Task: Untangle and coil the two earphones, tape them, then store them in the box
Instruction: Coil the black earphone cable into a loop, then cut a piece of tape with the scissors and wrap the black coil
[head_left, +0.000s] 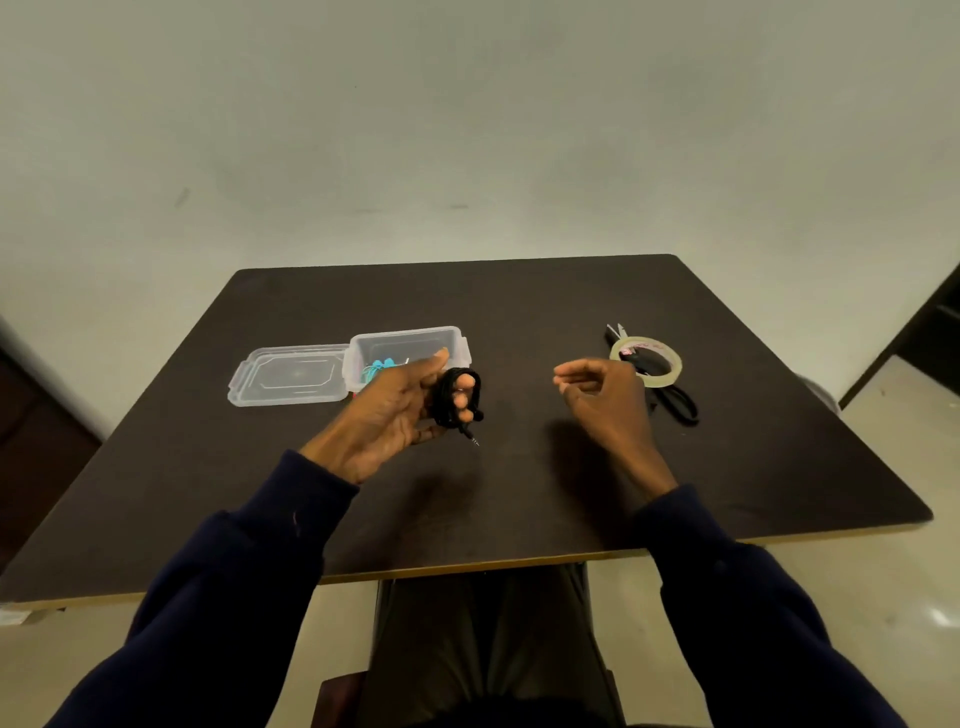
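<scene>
Where left hand (387, 415) curls, black earphone (444, 401) wound round its fingers (464, 383)

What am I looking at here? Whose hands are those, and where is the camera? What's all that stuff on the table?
There is no machine here, just a person sitting at a dark table. The camera is worn on their head and looks down, so you see their arms and hands the way they do.

The left hand holds a black earphone. Its cord is wound into a coil around the fingers, and the plug sticks out below. The right hand has loosely curled fingers, and I can see nothing in it.

Behind the left hand stands a clear plastic box. It is open, with a blue earphone inside, and its lid lies flat beside it. Near the right hand a roll of clear tape lies over a pair of black scissors.
</scene>
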